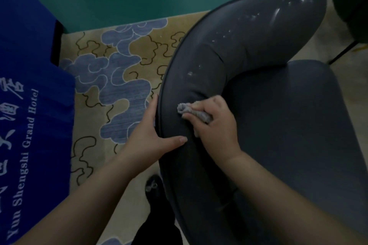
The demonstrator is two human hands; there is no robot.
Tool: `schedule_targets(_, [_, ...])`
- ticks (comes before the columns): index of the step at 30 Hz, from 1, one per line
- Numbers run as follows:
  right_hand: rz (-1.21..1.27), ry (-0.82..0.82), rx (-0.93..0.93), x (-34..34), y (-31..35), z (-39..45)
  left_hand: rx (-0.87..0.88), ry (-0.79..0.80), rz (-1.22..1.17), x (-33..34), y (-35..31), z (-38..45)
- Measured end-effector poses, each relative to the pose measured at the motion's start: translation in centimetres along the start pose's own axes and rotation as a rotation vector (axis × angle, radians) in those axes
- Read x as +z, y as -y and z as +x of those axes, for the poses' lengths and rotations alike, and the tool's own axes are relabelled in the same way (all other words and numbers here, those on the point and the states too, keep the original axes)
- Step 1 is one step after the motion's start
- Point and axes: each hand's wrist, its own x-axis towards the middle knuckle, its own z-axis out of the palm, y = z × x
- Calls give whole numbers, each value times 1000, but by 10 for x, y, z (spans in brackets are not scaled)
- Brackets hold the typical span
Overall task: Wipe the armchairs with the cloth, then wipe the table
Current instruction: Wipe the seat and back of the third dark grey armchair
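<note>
right hand (pixel 214 125) grips cloth (pixel 196 112) on armchair (pixel 249 45) back, left hand (pixel 151 135) flat beside it — white smears beyond remain, bench unwiped

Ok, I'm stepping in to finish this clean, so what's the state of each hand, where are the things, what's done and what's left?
Right hand: grips the bunched cloth, pressing it on the armchair backrest's padded top.
Left hand: open, fingers flat on the backrest's outer edge, thumb on top, steadying it.
Done: cannot say how much is wiped; pale marks show on the backrest further along, toward the wall.
Left: the rest of this backrest, the seat, any other armchair, then the table. No table is clearly in view.
</note>
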Motion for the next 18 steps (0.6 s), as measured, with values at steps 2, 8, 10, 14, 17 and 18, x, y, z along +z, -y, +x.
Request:
schedule_targets(2, [-40, -17, -18, 3, 3, 28, -1, 10, -3, -3, -4, 7])
schedule_targets(8, [-187, -207, 3, 16, 1, 108, 56, 95, 19, -15, -21, 49])
schedule_targets(10, [-113, -208, 58, 17, -1, 79, 85, 122, 16, -20, -26, 65])
schedule_targets(14, [-97, -170, 39, 19, 3, 46, 105, 225, 128, -33, -42, 96])
schedule_targets(17, [-254, -225, 52, 17, 2, 108, 71, 302, 181, -43, -50, 113])
schedule_targets(18, [-310, -273, 68, 16, 2, 131, 75, 322, 199, -45, -53, 118])
